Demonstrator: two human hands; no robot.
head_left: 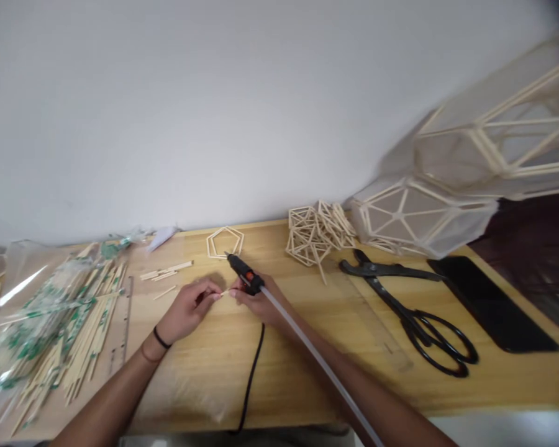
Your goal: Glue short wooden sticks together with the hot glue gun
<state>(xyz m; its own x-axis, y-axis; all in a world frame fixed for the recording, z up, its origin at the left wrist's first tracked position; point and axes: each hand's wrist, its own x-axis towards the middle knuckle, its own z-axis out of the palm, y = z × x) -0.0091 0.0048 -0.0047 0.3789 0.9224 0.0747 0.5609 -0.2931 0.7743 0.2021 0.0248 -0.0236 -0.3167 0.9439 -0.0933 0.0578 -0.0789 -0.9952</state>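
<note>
My left hand (189,309) pinches a short, thin wooden stick (225,292) between thumb and fingertips. Against its other end rest the fingertips of my right hand (261,303), which also holds a black hot glue gun (239,268) with an orange part. The gun's nozzle points away to the upper left, and a long translucent glue stick (302,338) runs from its rear over my right forearm. Just beyond the nozzle, a pentagon frame of sticks (208,245) lies on the wooden table (205,372). My fingers partly hide the held stick and the gun's handle.
Loose short sticks (165,272) lie left of the pentagon. Bagged and loose chopsticks (86,335) cover the left side. Stick frames (307,233), a clear ruler (372,323), large shears (400,304), a black slab (494,304) and lattice structures (428,214) occupy the right. A black cord (253,372) trails forward.
</note>
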